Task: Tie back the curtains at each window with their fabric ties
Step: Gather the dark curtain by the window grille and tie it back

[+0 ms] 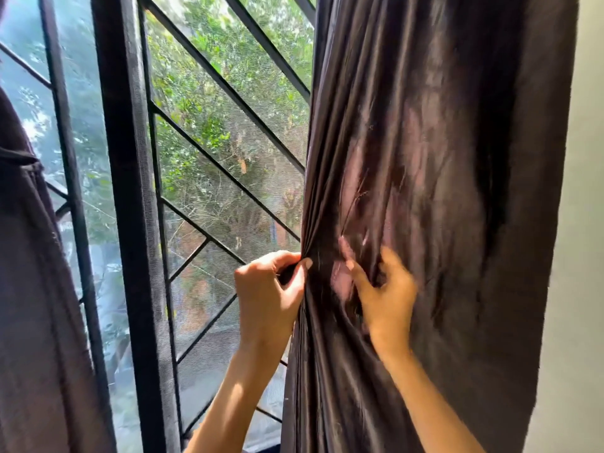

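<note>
Dark satin curtain gathered between both hands at the window.

Left hand pinches the curtain's window-side edge between thumb and curled fingers, bunching the folds; right hand, just beside it, digs bent fingers into the cloth, though blur hides how firm that hold is. Beyond the left hand stands a black window grille; far left of it hangs another curtain, cinched by a tie.
</note>
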A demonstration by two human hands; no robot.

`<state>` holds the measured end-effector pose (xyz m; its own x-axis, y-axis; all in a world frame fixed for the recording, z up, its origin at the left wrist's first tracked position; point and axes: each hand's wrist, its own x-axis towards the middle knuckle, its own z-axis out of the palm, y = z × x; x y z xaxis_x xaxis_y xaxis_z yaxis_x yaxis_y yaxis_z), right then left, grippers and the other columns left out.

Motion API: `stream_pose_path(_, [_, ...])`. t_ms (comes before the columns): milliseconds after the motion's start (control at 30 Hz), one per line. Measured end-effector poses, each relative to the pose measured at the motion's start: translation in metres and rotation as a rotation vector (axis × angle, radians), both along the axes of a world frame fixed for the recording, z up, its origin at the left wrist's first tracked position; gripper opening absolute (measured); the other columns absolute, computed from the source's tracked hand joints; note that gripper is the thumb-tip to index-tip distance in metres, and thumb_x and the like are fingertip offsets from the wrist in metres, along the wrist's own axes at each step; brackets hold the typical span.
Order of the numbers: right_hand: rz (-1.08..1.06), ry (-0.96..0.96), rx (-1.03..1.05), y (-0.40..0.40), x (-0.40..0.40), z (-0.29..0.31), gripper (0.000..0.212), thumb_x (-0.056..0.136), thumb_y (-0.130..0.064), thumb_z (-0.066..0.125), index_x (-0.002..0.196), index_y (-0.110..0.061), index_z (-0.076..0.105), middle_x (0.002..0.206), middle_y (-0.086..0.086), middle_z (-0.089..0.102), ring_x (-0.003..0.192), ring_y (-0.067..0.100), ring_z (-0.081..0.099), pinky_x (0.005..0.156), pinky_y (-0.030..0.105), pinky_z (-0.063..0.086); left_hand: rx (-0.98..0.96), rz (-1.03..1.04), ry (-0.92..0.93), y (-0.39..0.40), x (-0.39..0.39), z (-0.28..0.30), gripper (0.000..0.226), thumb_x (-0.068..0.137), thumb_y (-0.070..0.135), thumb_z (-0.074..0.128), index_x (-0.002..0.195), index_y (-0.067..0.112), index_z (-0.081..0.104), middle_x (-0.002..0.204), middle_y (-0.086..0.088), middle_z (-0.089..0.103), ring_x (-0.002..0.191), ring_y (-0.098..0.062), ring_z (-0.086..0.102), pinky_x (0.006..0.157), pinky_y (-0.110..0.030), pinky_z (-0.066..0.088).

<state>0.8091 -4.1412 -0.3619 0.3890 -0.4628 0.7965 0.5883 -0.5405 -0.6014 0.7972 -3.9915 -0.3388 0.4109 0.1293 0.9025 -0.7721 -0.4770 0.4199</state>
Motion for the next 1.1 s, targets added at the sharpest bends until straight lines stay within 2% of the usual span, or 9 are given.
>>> stream_pose_path(133, [-0.41, 0.026, -0.456, 0.033, -0.029, -0.006, 0.03, 0.074, -0.017, 0.065, 0.103, -0.019, 0.071, 0.07, 0.006, 0.07, 0.057, 0.029, 0.064, 0.047, 0.032, 0.04, 0.026, 0.003, -0.012, -0.006, -0.002, -0.002, 0.007, 0.077, 0.013, 0.077, 0.083, 0.01, 0.076, 0.077, 0.0, 0.074, 0.067, -0.012, 0.069, 0.065, -0.028, 0.052])
stream_pose_path(267, [-0.271, 0.228, -0.602, 0.043, -0.038, -0.006, 0.059, 0.085, -0.009, 0.059, 0.141, -0.019, 0.043, 0.117, 0.004, 0.067, 0.098, 0.024, 0.065, 0.074, 0.026, 0.043, 0.006, -0.055, -0.026, -0.011, -0.004, -0.006, 0.008, 0.08, 0.019, 0.072, 0.081, 0.012, 0.076, 0.075, 0.002, 0.073, 0.065, -0.011, 0.067, 0.06, -0.026, 0.049])
stream_pose_path(400, [-0.065, 0.251, -0.629, 0.029, -0.038, -0.011, 0.055, 0.088, -0.009, 0.044, 0.142, -0.02, 0.04, 0.144, -0.002, 0.046, 0.118, 0.023, 0.054, 0.092, 0.031, 0.044, -0.004, -0.069, -0.008, -0.014, -0.006, -0.005, 0.012, 0.078, 0.027, 0.075, 0.077, 0.015, 0.076, 0.073, 0.004, 0.072, 0.061, -0.01, 0.065, 0.058, -0.021, 0.047])
stream_pose_path(567, [0.273, 0.203, -0.469, 0.012, -0.03, -0.01, 0.046, 0.091, -0.028, 0.045, 0.137, -0.031, 0.045, 0.154, -0.012, 0.024, 0.139, -0.006, 0.021, 0.113, 0.012, 0.017, -0.02, -0.113, 0.031, -0.012, -0.004, -0.003, 0.008, 0.08, 0.024, 0.075, 0.076, 0.017, 0.073, 0.067, 0.011, 0.069, 0.061, 0.0, 0.063, 0.058, -0.018, 0.046])
stream_pose_path(700, [0.007, 0.13, -0.034, -0.013, -0.011, -0.01, 0.078, 0.079, -0.054, 0.058, 0.146, -0.024, 0.031, 0.16, 0.001, 0.008, 0.146, 0.009, 0.009, 0.114, 0.024, 0.013, -0.054, -0.116, 0.061, -0.01, -0.002, -0.001, 0.008, 0.077, 0.023, 0.076, 0.074, 0.017, 0.072, 0.063, 0.011, 0.068, 0.059, 0.0, 0.062, 0.057, -0.021, 0.046])
stream_pose_path(767, [0.075, 0.176, 0.14, -0.019, -0.004, -0.002, 0.094, 0.073, -0.048, 0.067, 0.149, -0.014, 0.022, 0.153, 0.005, 0.029, 0.139, 0.011, 0.03, 0.112, 0.022, 0.024, -0.037, -0.115, 0.065, -0.011, -0.002, -0.001, 0.008, 0.077, 0.024, 0.077, 0.073, 0.018, 0.073, 0.063, 0.013, 0.068, 0.058, 0.002, 0.061, 0.056, -0.019, 0.046])
stream_pose_path(867, [0.237, 0.054, 0.163, -0.013, -0.006, 0.005, 0.055, 0.077, -0.015, 0.077, 0.127, -0.014, 0.053, 0.108, 0.003, 0.069, 0.089, 0.004, 0.066, 0.082, 0.022, 0.052, -0.031, -0.084, 0.058, -0.013, 0.0, -0.001, 0.007, 0.077, 0.022, 0.077, 0.073, 0.017, 0.073, 0.063, 0.011, 0.069, 0.059, -0.001, 0.063, 0.058, -0.023, 0.047])
stream_pose_path(967, [-0.208, -0.097, -0.219, 0.004, -0.022, -0.002, 0.025, 0.079, -0.01, 0.069, 0.102, -0.019, 0.073, 0.073, 0.003, 0.073, 0.055, 0.012, 0.064, 0.055, 0.024, 0.047, -0.016, -0.03, 0.017, -0.016, 0.002, -0.001, 0.007, 0.076, 0.018, 0.078, 0.073, 0.014, 0.073, 0.065, 0.007, 0.07, 0.059, -0.007, 0.064, 0.059, -0.022, 0.047])
stream_pose_path(1100, [-0.413, 0.033, -0.5, 0.032, -0.04, -0.002, 0.037, 0.074, -0.014, 0.069, 0.11, -0.021, 0.071, 0.062, 0.006, 0.069, 0.047, 0.024, 0.062, 0.038, 0.028, 0.039, -0.034, -0.07, -0.013, -0.02, 0.0, -0.007, 0.011, 0.082, 0.023, 0.073, 0.074, 0.014, 0.072, 0.068, 0.006, 0.069, 0.059, -0.007, 0.063, 0.056, -0.024, 0.048])
